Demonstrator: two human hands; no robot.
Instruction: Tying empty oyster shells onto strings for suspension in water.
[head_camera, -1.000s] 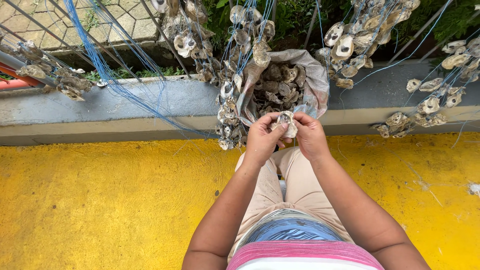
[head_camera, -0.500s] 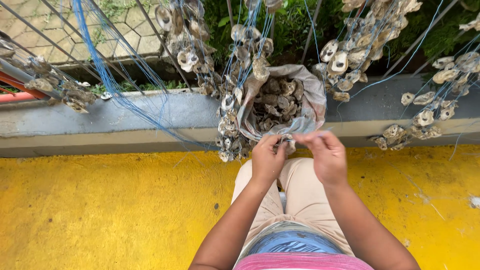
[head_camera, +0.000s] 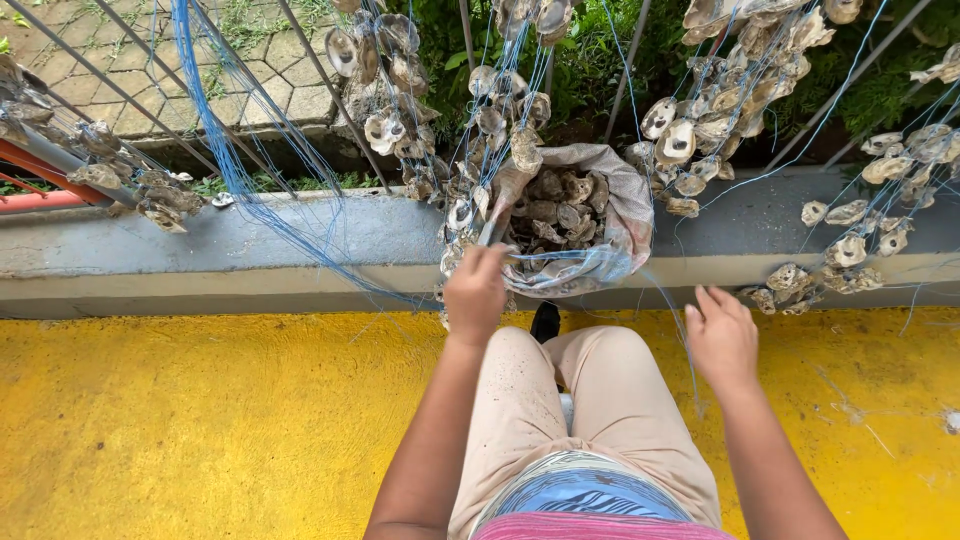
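My left hand is closed around a long oyster shell on a blue line, right at the rim of a grey sack. The sack stands on the ledge and is full of oyster shells. My right hand hovers to the right above my knee, below the sack, with fingers spread. A thin blue line curves from the sack down past this hand; I cannot tell whether the fingers pinch it. I sit with my beige trouser legs pointing at the ledge.
Strings of oyster shells hang on blue lines from a metal fence above a grey concrete ledge. A thick bundle of blue line sags at the left. The floor is yellow. A red pipe lies far left.
My hands were together on one shell in front of the sack. They have since parted: the left stays at the sack's rim, the right has drawn away to the right and down.
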